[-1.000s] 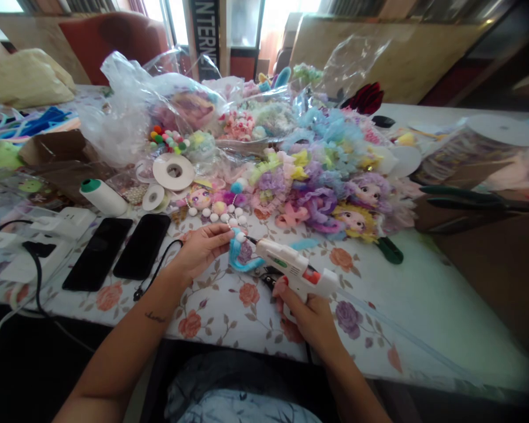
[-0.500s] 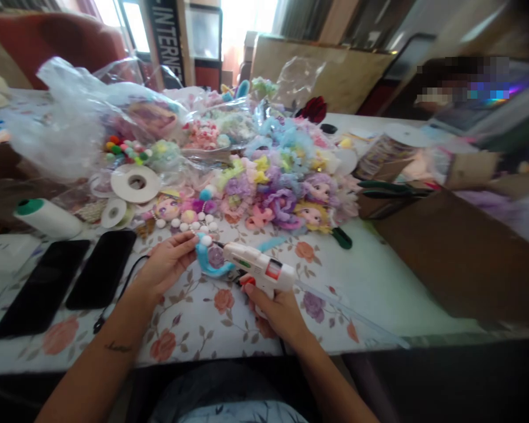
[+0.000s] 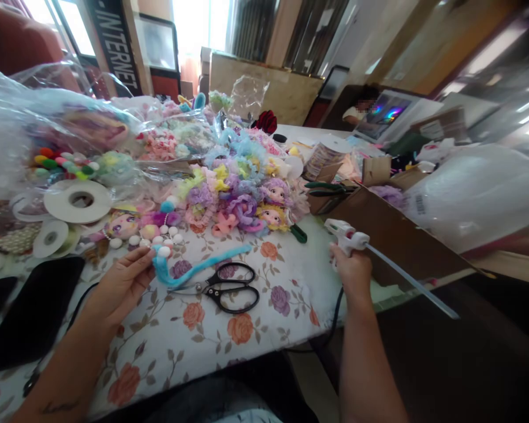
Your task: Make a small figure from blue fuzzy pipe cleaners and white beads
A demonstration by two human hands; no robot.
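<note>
Between the thumb and fingers of my left hand (image 3: 126, 285) is one end of a fuzzy blue pipe cleaner (image 3: 189, 271); it curves down and its free end stretches right over the flowered cloth. A white pompom (image 3: 163, 251) sits at the held end. My right hand (image 3: 351, 271) grips a white hot glue gun (image 3: 346, 235) by its handle, near the cardboard box. A long clear glue stick (image 3: 412, 282) sticks out of the gun's back. Black-handled scissors (image 3: 216, 288) lie on the cloth below the pipe cleaner.
Piled fuzzy flowers and doll heads (image 3: 242, 194) spread behind my hands. Ribbon rolls (image 3: 77, 201) and a dark phone (image 3: 35, 317) lie at left. A cardboard box (image 3: 392, 235) with pliers (image 3: 330, 189) on its edge stands right. A person sits farther back.
My right hand has carried the glue gun away from the pompom to the right, uncovering the scissors. My left hand still holds the pipe cleaner. The view has swung right.
</note>
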